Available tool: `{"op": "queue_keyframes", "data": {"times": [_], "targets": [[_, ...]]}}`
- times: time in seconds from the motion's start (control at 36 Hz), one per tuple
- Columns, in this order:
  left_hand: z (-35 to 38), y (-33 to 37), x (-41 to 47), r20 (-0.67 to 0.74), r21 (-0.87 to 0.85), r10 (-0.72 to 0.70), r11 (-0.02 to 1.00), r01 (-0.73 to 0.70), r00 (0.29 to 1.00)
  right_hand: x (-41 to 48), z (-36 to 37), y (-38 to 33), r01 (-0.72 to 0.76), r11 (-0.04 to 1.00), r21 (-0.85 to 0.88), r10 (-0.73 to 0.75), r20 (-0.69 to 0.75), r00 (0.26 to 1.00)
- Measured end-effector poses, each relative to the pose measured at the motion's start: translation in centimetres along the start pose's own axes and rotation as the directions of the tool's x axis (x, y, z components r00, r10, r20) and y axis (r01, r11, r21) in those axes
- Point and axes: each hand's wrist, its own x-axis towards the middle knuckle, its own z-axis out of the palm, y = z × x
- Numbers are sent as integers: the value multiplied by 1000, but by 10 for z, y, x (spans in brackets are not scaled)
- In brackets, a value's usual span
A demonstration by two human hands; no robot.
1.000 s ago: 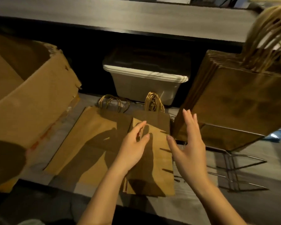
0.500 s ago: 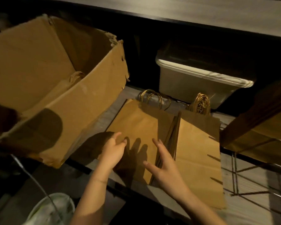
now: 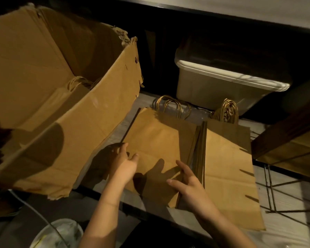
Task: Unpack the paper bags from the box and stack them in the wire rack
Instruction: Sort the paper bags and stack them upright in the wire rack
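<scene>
A stack of flat kraft paper bags (image 3: 161,140), smooth and creased, with twisted-cord handles, lies on the grey shelf (image 3: 284,230) between the torn corrugated cardboard box (image 3: 70,122) and a second bag stack (image 3: 229,172) that reaches the thin wire rack (image 3: 268,190). The left hand (image 3: 123,165) curls its fingers round the stack's left edge, thumb on top; the right hand (image 3: 191,187) pinches the right edge, fingers under, thumb above. A translucent plastic tub (image 3: 213,86) stands behind
</scene>
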Motion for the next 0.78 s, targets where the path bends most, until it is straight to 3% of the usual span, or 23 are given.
{"op": "queue_keyframes", "data": {"times": [0.14,0.22,0.33,0.47,0.78], "targets": [[-2,5,1,-83,29,-37,999,39,996,-1,-4,-2,11,983,184,-10,-7,1000],[-5,6,-1,-165,-66,-122,991,113,979,-9,-7,-5,82,971,223,-66,-75,995],[-11,0,-4,-275,-221,-152,971,91,949,-22,-13,-16,185,951,246,-151,-149,977],[-5,2,-23,-202,-480,-193,874,75,960,-39,-24,-27,289,904,313,-268,-110,957],[27,33,-69,-21,-788,-158,610,81,987,-85,-87,-40,558,830,12,-554,-101,827]]}}
